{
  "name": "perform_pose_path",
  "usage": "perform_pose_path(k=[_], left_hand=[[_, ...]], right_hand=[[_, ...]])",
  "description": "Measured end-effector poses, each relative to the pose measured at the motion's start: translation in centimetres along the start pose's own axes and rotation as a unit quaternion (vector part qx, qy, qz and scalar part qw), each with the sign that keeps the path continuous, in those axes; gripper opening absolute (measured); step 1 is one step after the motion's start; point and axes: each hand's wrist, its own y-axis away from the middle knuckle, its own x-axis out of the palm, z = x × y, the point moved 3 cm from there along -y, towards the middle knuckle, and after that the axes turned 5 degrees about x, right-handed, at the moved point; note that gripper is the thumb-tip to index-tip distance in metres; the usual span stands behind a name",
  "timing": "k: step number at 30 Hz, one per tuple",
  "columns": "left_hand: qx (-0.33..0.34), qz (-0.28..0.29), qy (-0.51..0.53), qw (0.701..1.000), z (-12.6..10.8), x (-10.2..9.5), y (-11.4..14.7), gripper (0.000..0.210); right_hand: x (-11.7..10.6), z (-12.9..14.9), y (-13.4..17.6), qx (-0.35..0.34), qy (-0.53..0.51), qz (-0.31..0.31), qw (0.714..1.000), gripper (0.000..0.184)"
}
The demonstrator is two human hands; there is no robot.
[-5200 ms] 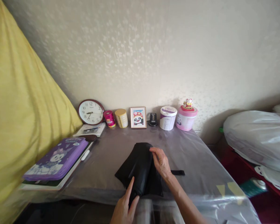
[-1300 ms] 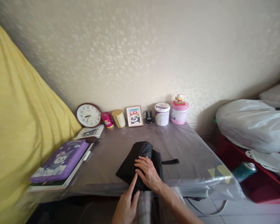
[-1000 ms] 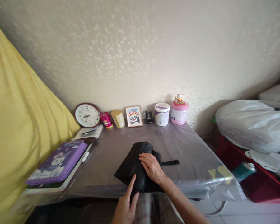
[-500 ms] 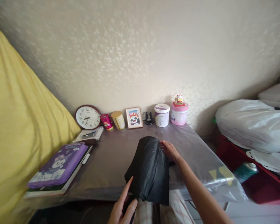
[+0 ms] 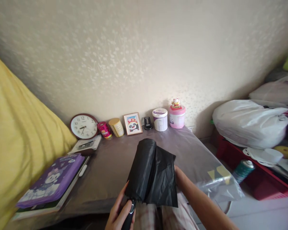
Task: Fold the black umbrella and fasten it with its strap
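A black folding umbrella (image 5: 141, 169) is tilted over the table's front edge, its canopy bunched around the shaft. From its right side a loose flap of black canopy (image 5: 162, 179) spreads out. My left hand (image 5: 118, 212) is closed around the black handle (image 5: 128, 218), which has a shiny ring near its top. At the flap's right edge is my right hand (image 5: 179, 175), mostly behind the cloth, so its fingers are hidden.
The table (image 5: 105, 172) has a clear plastic cover. Along the wall stand a clock (image 5: 84, 126), small tins, a panda picture (image 5: 133, 124) and two tubs. A purple case (image 5: 50, 180) lies on books at left. At right, a white bag (image 5: 249, 123) rests above a red crate (image 5: 266, 185).
The umbrella has turned, and a canopy flap now stands out to the right. My right hand has moved down and behind it. More of the handle shows in my left hand. The view has shifted slightly.
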Motion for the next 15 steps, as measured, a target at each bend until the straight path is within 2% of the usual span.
perform_pose_path(k=[1,4,10,12,13,15], left_hand=[[-0.006,-0.011,-0.005,1.0,0.7,-0.4,-0.4,0.076],[-0.004,0.013,-0.011,1.0,2.9,-1.3,-1.6,0.078],[-0.003,0.024,-0.006,1.0,5.2,-2.3,-2.8,0.088],[-0.005,0.022,-0.014,1.0,5.5,-2.4,-2.9,0.088],[-0.005,0.022,-0.021,1.0,5.5,-2.4,-2.9,0.088],[-0.005,0.022,-0.035,0.999,5.7,-2.3,-2.9,0.086]], right_hand=[[0.3,0.0,-0.2,0.014,0.003,0.022,1.0,0.026],[1.0,0.0,-0.7,0.051,0.013,0.08,0.995,0.015],[0.3,0.6,0.0,0.065,0.036,0.136,0.988,0.036],[-0.2,1.0,0.6,0.047,0.045,0.125,0.99,0.034],[-0.6,1.1,0.8,0.033,0.048,0.101,0.993,0.032],[-1.2,1.2,1.0,-0.002,0.057,0.014,0.998,0.027]])
